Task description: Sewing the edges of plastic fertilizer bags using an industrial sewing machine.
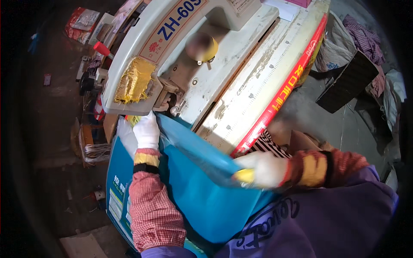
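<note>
A large blue plastic bag with white print on its left side lies across my lap, its upper edge stretched between my gloved hands. My left hand, in a white glove, grips this edge just below the head of a large sewing machine; its fingertips are partly hidden. On the right, my right hand is closed on the other end of the edge and is blurred by motion. A yellow patch shows at its fingers; I cannot make out what it is.
The white machine bed carries a ruler scale and a red-yellow tape strip along its edge. A yellow thread cone stands under the machine's arm. Cluttered shelving is at left. Right of the bed lie a dark board and sacks.
</note>
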The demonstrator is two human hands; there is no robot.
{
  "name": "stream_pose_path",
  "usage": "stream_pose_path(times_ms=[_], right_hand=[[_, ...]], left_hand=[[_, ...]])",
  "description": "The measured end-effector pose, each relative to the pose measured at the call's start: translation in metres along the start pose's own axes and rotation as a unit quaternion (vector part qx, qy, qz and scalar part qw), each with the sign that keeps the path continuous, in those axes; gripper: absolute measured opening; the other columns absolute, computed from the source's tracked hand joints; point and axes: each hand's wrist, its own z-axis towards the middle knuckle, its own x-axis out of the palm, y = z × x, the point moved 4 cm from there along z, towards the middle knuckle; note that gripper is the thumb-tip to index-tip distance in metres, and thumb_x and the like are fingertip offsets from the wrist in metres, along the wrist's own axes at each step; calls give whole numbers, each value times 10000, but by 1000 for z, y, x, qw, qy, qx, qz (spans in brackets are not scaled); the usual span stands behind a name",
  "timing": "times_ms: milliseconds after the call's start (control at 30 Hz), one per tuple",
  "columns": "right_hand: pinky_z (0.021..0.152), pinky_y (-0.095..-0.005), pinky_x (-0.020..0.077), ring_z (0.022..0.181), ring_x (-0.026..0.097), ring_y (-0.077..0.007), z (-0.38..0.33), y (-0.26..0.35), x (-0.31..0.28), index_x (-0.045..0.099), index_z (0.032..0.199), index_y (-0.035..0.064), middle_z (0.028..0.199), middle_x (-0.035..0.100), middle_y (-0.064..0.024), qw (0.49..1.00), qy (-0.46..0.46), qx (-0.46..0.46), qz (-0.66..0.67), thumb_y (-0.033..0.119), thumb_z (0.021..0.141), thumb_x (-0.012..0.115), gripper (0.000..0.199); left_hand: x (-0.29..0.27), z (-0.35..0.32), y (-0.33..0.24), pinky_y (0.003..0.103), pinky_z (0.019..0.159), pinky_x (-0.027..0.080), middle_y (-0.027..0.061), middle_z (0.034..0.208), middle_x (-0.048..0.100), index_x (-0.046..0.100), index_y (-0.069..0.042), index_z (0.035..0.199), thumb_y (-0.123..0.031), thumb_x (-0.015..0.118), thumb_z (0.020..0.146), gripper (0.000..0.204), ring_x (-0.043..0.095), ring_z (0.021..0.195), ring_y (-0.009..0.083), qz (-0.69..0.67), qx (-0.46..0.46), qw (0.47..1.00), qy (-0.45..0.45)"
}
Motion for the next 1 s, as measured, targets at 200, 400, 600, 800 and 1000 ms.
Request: stream_pose_path(times_ms=[200,400,600,800,1000], right_hand=[[702,-359,489,807,626,-304,-14,-33,-20,591,1092,106,869,633,-182,962,-90,207,-153,239,827,590,296],[671,-393,513,745,636,-321,-5,23,-17,612,1062,134,810,639,-155,907,-7,278,-318,192,769,600,299],[688,-385,511,753,639,-315,-4,35,-18,620,1037,110,794,642,-142,894,14,266,-361,215,764,583,294],[685,-336,495,778,622,-219,3,7,1,623,1005,95,798,636,-126,874,54,357,-325,378,838,531,342],[592,-350,498,616,623,-259,131,46,21,632,856,63,625,617,-73,881,-50,347,-318,388,937,330,451]], left_hand=[[9,-6,9,375,629,485,110,760,597,597,-94,873,-72,563,717,162,593,729,291,-184,47,969,-155],[24,-7,18,372,746,463,121,899,602,616,-94,899,-60,568,703,205,563,851,328,-295,32,953,-56],[25,-28,15,298,797,443,150,977,614,628,-45,992,-42,561,784,218,588,908,269,-480,-89,858,157],[-2,-9,9,369,710,472,167,800,619,642,-49,864,-74,572,763,125,591,776,359,-403,-35,913,55],[96,28,147,364,865,450,105,1131,596,558,-46,1134,-271,462,878,354,570,1013,279,115,73,988,71]])
